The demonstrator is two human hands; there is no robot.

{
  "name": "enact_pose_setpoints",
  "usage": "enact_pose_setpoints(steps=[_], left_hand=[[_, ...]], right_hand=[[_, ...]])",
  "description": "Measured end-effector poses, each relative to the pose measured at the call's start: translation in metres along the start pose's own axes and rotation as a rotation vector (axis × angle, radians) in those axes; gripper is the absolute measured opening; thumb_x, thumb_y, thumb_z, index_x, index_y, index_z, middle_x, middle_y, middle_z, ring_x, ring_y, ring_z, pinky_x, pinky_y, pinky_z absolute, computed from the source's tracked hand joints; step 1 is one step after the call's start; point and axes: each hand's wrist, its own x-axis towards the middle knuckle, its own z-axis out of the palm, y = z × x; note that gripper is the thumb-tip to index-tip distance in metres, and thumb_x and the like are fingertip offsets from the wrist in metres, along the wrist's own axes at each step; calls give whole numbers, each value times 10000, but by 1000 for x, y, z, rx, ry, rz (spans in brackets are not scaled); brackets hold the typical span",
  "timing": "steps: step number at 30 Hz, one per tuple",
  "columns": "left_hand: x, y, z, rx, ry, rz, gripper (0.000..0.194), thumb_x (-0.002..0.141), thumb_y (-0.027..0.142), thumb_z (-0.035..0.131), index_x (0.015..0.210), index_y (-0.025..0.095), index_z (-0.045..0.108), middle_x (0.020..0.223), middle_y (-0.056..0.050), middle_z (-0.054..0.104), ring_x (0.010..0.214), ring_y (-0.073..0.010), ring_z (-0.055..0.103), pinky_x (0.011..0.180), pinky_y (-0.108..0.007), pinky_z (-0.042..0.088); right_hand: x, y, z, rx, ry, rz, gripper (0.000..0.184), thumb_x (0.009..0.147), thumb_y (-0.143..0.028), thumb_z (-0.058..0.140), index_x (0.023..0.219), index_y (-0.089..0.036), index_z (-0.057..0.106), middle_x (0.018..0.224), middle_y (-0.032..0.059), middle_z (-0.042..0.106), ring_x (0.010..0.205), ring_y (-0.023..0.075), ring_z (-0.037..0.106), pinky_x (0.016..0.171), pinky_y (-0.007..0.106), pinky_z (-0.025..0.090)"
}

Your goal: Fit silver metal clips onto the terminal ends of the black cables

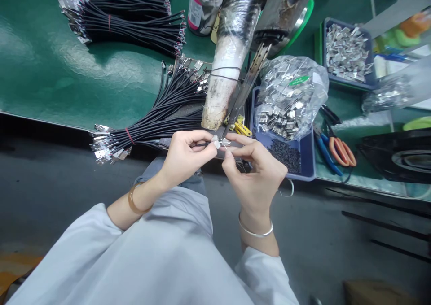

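My left hand (186, 157) pinches the end of a thin black wire (202, 144) near the edge of the green bench. My right hand (254, 168) pinches a small metal terminal (225, 142) right against that wire end. Both hands meet below a wrapped machine column (225, 67) with a slanted metal strip (247, 83). To the left of my hands lies a bundle of black wires (158, 116) with metal terminals at their ends.
A clear bag of metal terminals (289, 96) sits in a blue tray (308, 159). Another blue tray of terminals (346, 51) stands further back. Scissors and pliers (333, 148) lie to the right. More wire bundles (128, 13) lie at the back left.
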Motion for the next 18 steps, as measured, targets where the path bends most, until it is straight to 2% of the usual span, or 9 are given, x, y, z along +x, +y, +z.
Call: enact_pose_setpoints(steps=[4, 7, 13, 15, 18], left_hand=[[1, 0, 1, -8, -2, 1, 124, 706, 180, 653, 626, 142, 740, 501, 32, 554, 466, -56, 432, 437, -162, 334], [0, -2, 1, 12, 1, -14, 131, 705, 202, 650, 636, 137, 741, 507, 33, 542, 467, -51, 408, 436, -163, 323], [-5, -8, -1, -1, 40, 7, 88, 717, 215, 688, 738, 132, 707, 625, -1, 664, 557, -80, 576, 516, -154, 460], [-7, -10, -2, -32, 21, 27, 85, 737, 215, 698, 770, 137, 691, 679, -12, 703, 599, -92, 638, 548, -151, 502], [-8, -11, -5, -85, -15, 32, 91, 758, 210, 705, 808, 137, 683, 743, -25, 737, 674, -116, 709, 621, -164, 564]], right_hand=[[0, 0, -2, -16, -19, -10, 156, 859, -99, 663, 799, -232, 610, 997, 27, 807, 900, 184, 789, 765, 293, 646], [0, 0, -2, -49, -14, -17, 147, 873, -114, 660, 809, -237, 610, 977, 23, 805, 905, 184, 787, 732, 288, 636], [-7, 3, 7, -184, 131, -184, 185, 860, -81, 701, 845, -247, 620, 927, -3, 803, 839, 137, 777, 690, 223, 602], [-10, 3, 9, -123, 144, -125, 181, 855, -79, 703, 839, -243, 629, 924, -2, 799, 817, 138, 777, 684, 225, 615], [-11, 2, 9, 136, 47, 155, 139, 869, -107, 681, 808, -222, 634, 952, 4, 787, 749, 136, 773, 673, 241, 648]])
